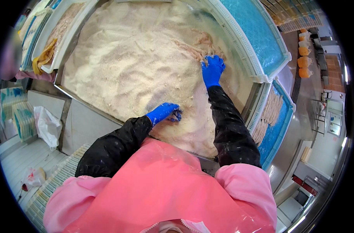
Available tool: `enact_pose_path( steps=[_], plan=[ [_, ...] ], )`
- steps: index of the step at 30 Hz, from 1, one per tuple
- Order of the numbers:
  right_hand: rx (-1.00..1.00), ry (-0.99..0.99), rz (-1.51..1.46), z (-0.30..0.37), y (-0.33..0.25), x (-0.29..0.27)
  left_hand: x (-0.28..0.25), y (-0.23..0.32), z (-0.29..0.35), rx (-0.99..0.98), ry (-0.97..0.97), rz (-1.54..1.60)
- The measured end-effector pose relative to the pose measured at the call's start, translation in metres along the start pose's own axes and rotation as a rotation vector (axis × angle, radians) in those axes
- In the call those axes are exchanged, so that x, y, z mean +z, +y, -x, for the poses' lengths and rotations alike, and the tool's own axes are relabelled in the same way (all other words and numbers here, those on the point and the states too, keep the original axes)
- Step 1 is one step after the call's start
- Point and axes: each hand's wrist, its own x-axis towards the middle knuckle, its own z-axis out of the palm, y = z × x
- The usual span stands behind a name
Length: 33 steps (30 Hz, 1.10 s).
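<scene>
- the work looks part way along; some is done, and some seems to be left;
- done, i think: pale strips [273, 108] lie side by side in the blue tray [267, 145] on the right; they look coated in crumbs;
- in hand now: a clump of soft pink pieces [200, 49] lies on the crumbs [122, 73], up at the right side of the big metal pan [88, 105]; most of it looks bare on top, so it seems not fully coated yet;
- the right hand [213, 70], in a blue glove, is on the near end of the clump; i cannot tell if it pinches it or just presses;
- the left hand [162, 113] is down in the crumbs, near the front edge, fingers bent; i cannot tell if it has anything in it; it is well apart from the clump;
- maybe left to do: pinkish stuff [66, 23] sits in the white bin [79, 31] on the left; it is too hard to see if it is the same kind.
</scene>
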Motion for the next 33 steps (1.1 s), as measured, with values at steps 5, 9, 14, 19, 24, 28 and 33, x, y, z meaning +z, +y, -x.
enact_pose_path(
  steps=[5, 9, 14, 19, 24, 28, 33],
  plan=[
    [-0.005, -0.041, -0.076, -0.013, 0.006, 0.025, -0.004, -0.005, 0.0, 0.042, -0.012, 0.019],
    [0.289, 0.062, -0.729, -0.012, 0.046, 0.034, 0.0, -0.006, -0.006, 0.061, 0.022, -0.056],
    [0.425, 0.008, -1.063, -0.027, 0.049, -0.023, 0.003, -0.017, -0.007, 0.115, 0.086, -0.079],
    [0.381, -0.118, -1.049, -0.015, 0.014, -0.099, 0.01, -0.014, -0.003, 0.108, 0.119, -0.058],
    [-0.121, -0.132, -0.676, 0.094, -0.018, -0.128, 0.003, -0.007, -0.003, 0.435, 0.204, -0.104],
    [-0.256, -0.44, -0.552, 0.181, -0.028, -0.135, 0.002, 0.02, -0.004, 0.944, 0.588, -0.7],
    [0.475, -0.035, -0.895, 0.212, -0.012, -0.078, 0.015, 0.033, -0.04, 1.1, 0.547, -0.844]
  ],
)
